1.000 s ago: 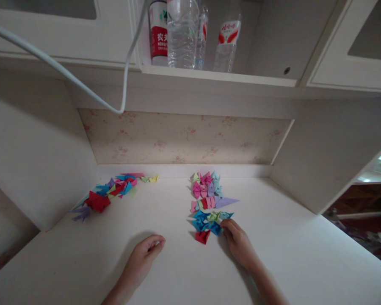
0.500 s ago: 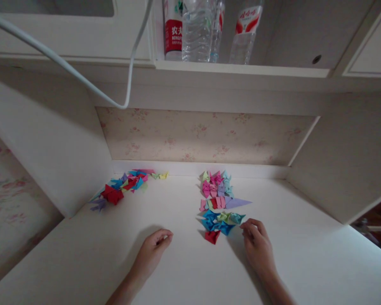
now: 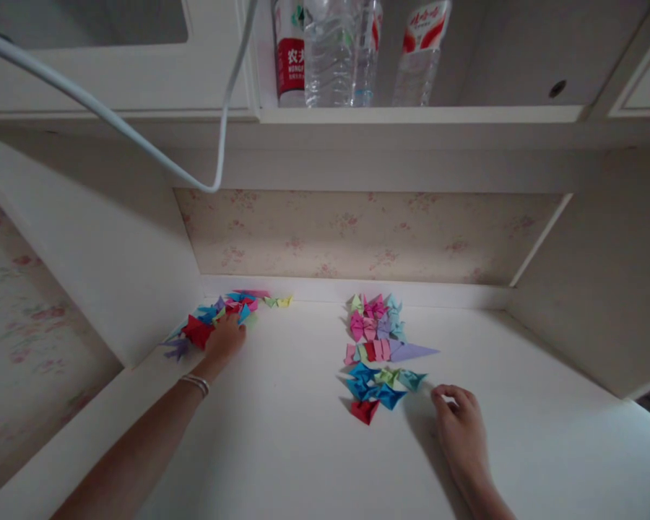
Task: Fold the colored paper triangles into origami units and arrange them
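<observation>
My left hand (image 3: 226, 338) reaches into a loose pile of folded paper pieces (image 3: 199, 332) at the back left. Its fingertips lie among red and blue origami, so their grip is hidden. My right hand (image 3: 462, 422) rests over the table with fingers curled together and nothing visible in them. Just left of it are grouped origami pieces: a teal one (image 3: 412, 380), a yellow-green one (image 3: 386, 377), several blue ones (image 3: 362, 372) and a red one (image 3: 365, 412). Behind these lie a row with a long purple paper cone (image 3: 412, 351) and a cluster of pink (image 3: 356, 326), purple and light blue pieces.
The white table (image 3: 297, 455) is bounded by side panels and a floral back wall (image 3: 325, 235). Overhead, a shelf (image 3: 412, 115) holds plastic bottles (image 3: 330, 58). A white cable (image 3: 141, 144) hangs at the upper left. Small green and yellow papers (image 3: 283, 301) lie near the back edge.
My left hand has gone from the table's middle to the pile at the back left. My right hand has drawn slightly away from the teal piece. The view has shifted slightly.
</observation>
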`<state>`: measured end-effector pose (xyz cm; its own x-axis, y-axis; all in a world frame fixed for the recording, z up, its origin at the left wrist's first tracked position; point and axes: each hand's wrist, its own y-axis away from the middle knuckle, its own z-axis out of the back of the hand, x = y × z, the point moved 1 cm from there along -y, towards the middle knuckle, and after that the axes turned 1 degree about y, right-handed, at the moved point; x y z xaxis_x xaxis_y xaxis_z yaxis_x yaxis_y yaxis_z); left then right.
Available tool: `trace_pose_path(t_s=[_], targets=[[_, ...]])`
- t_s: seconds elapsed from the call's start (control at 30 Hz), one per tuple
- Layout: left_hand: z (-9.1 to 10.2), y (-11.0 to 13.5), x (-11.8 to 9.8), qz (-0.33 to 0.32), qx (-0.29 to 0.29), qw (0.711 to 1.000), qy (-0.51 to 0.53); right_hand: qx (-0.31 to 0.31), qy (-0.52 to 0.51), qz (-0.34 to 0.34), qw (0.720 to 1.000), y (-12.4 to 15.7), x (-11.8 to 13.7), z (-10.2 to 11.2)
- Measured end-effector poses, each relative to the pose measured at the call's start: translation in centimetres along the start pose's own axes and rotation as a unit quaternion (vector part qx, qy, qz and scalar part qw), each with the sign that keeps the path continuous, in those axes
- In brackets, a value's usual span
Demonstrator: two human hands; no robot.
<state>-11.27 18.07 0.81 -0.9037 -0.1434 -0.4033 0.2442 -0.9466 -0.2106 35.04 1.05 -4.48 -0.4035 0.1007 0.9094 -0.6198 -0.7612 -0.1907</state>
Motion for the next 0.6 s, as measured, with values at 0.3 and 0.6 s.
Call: trace_pose_path(t_s=[0.3, 0.6], targets=[[-0.6, -2.2, 1.9, -0.012, 0.015, 0.996, -0.083, 0.008, 0.002, 0.012, 1.0, -0.2, 0.3, 0.0], [-1.7, -2.2, 1.2, -0.077, 0.018, 0.996, -0.05, 0.006, -0.017, 0.033, 0.999, -0.2, 0.4, 0.1]])
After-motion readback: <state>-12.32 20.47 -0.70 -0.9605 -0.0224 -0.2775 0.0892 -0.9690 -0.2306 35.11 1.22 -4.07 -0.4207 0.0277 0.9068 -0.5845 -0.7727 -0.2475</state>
